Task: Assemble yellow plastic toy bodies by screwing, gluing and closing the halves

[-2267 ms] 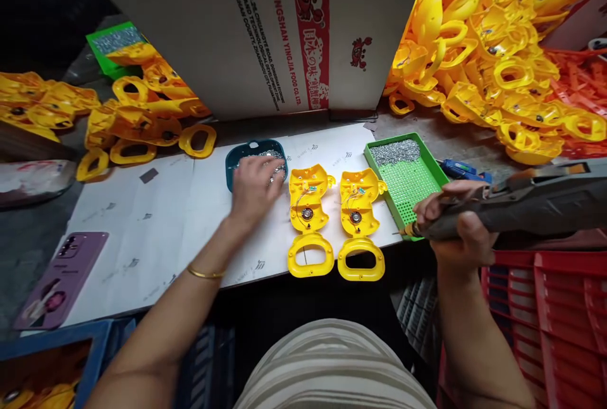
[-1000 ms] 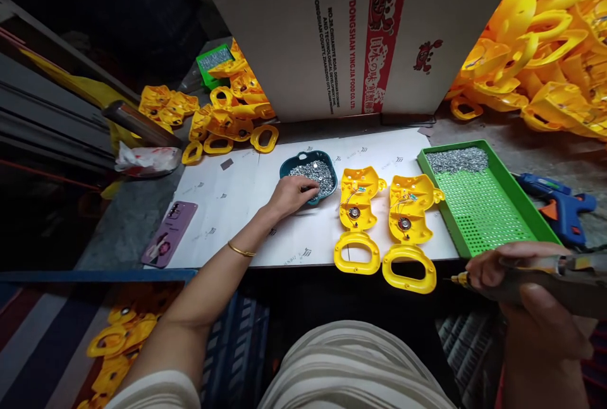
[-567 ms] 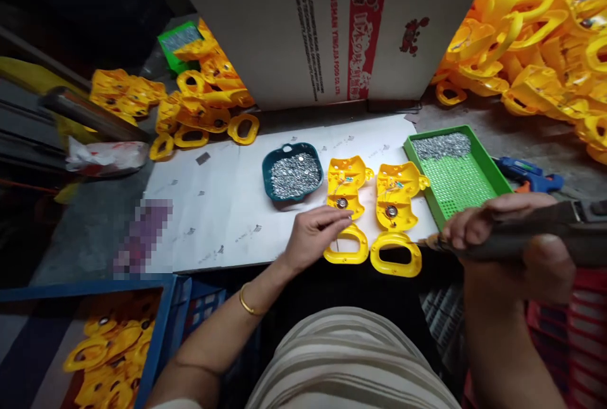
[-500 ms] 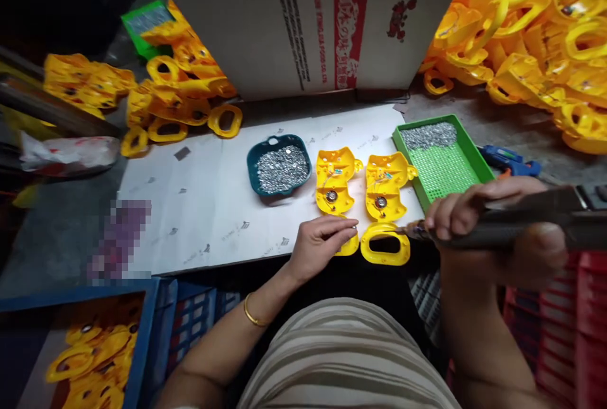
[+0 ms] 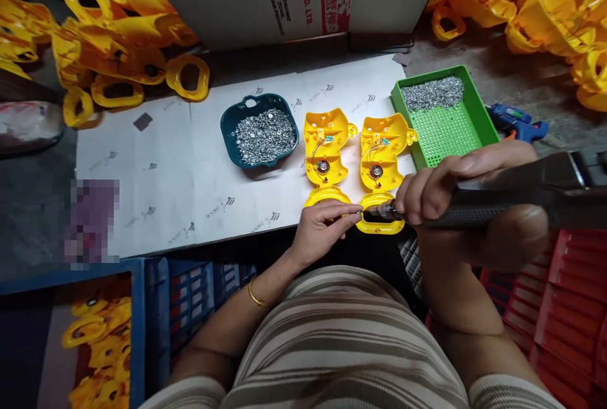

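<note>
screw (image 5: pixel 359 212) by the driver's (image 5: pixel 502 197) tip, left hand (image 5: pixel 315 232) pinching it!
right hand (image 5: pixel 439 188) wraps the driver; both yellow shells (image 5: pixel 341 172) (image 5: pixel 391 178) lie open.

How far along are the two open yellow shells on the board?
Looks done: left shell and right shell each hold a round disc and wiring.

In hand: left hand pinches a small metal piece, likely a screw, at the tip of the driver in the right hand.

Left, probably: driving that piece, not yet in a shell, and closing both, as no cover is on.
</note>
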